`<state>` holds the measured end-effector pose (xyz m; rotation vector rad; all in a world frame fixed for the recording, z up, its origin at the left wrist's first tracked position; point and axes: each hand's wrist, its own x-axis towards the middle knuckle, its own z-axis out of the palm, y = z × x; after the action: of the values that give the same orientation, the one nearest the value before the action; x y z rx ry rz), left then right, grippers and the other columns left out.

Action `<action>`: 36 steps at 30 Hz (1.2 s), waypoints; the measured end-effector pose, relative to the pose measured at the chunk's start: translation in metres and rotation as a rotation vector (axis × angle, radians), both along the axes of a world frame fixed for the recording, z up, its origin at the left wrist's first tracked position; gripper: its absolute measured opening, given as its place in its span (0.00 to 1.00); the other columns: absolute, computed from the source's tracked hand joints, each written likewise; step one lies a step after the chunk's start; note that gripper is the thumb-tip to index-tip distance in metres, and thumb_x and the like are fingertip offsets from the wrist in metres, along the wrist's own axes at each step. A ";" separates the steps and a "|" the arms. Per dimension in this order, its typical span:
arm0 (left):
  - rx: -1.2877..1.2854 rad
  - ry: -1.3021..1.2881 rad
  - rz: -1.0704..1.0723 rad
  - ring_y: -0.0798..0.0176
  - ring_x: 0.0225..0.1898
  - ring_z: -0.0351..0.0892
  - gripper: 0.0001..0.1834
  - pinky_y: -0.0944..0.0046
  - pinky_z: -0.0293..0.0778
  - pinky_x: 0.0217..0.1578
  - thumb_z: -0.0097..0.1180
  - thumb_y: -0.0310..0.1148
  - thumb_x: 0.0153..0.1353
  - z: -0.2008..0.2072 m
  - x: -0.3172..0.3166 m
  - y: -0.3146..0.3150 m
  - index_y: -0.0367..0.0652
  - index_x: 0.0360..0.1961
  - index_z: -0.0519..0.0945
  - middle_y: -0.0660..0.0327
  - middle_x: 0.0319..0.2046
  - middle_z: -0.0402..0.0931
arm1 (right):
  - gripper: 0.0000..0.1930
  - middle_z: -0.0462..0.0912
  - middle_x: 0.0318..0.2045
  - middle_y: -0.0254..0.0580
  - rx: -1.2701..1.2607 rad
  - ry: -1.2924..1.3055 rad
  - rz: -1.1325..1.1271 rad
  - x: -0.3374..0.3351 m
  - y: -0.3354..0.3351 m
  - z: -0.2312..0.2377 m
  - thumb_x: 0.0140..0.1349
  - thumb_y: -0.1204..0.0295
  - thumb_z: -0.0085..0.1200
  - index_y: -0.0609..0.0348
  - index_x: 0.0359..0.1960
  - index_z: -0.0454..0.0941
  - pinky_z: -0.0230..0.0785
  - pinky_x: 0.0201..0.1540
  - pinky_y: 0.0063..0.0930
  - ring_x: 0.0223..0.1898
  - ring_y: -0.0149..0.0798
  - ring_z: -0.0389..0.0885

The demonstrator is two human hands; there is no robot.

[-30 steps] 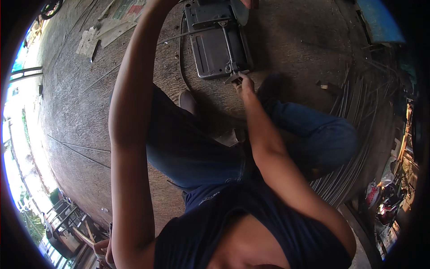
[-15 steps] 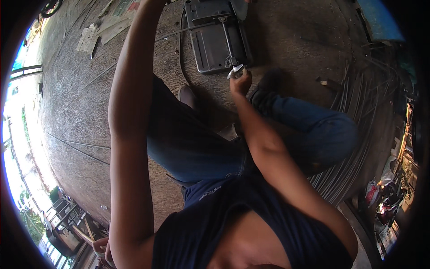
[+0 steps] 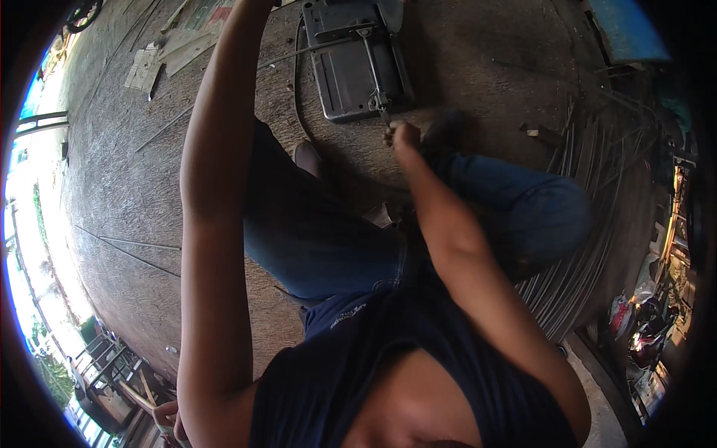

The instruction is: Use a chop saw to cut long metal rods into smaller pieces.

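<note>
My right hand point(image 3: 402, 136) is closed at the near edge of the flat grey metal plate point(image 3: 351, 75), fingers pinched around the end of a thin steel rod point(image 3: 371, 63) that runs across the plate's face toward the far side. Grip is shut on that rod end; knuckles face the camera, so the fingertips themselves are hidden.

Left arm goes straight up past the top rim of the view. The left hand is out of frame, so I can't say what it holds.

The plate lies flat on the rough concrete floor point(image 3: 127, 187), just ahead of my knees. A dark cable or rod point(image 3: 299, 97) curves along the plate's left side, right next to it.

I'm sitting on the floor in blue jeans point(image 3: 314, 239), right knee bent off to the right.

To the right, a big bundle of long curved steel rods point(image 3: 605, 201) lies on the floor. A couple of loose thin rods point(image 3: 127, 250) lie well apart on the left.
</note>
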<state>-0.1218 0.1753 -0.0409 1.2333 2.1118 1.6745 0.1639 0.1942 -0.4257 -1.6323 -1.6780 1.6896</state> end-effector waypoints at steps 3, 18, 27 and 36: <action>-0.025 -0.051 0.057 0.66 0.33 0.77 0.36 0.66 0.73 0.32 0.49 0.63 0.59 -0.008 -0.006 -0.006 0.36 0.46 0.80 0.57 0.34 0.81 | 0.18 0.76 0.27 0.50 -0.990 0.192 -0.642 -0.019 -0.003 -0.002 0.60 0.60 0.42 0.66 0.32 0.70 0.73 0.32 0.47 0.31 0.47 0.78; 0.053 -0.123 -0.045 0.65 0.38 0.78 0.38 0.66 0.73 0.35 0.51 0.64 0.56 0.000 -0.003 -0.009 0.39 0.51 0.78 0.57 0.40 0.80 | 0.05 0.77 0.22 0.42 -0.052 0.247 -0.550 -0.047 -0.027 0.021 0.55 0.74 0.56 0.61 0.26 0.75 0.70 0.27 0.34 0.23 0.42 0.76; -0.056 -0.135 0.081 0.63 0.36 0.80 0.36 0.66 0.73 0.33 0.51 0.62 0.58 0.001 -0.003 -0.013 0.35 0.47 0.79 0.54 0.39 0.80 | 0.11 0.74 0.16 0.45 -0.485 0.026 0.297 -0.027 -0.084 0.029 0.55 0.66 0.54 0.63 0.29 0.73 0.73 0.30 0.42 0.23 0.44 0.78; 0.048 -0.176 0.018 0.62 0.36 0.80 0.36 0.66 0.74 0.33 0.51 0.62 0.58 0.014 0.013 -0.013 0.34 0.46 0.79 0.54 0.38 0.80 | 0.22 0.75 0.31 0.42 -0.829 0.686 -0.892 -0.012 0.025 0.003 0.63 0.49 0.40 0.58 0.33 0.71 0.72 0.36 0.40 0.31 0.39 0.75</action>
<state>-0.1089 0.1619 -0.0265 1.0394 1.9959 1.7797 0.1515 0.2188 -0.4229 -1.4077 0.1333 2.0921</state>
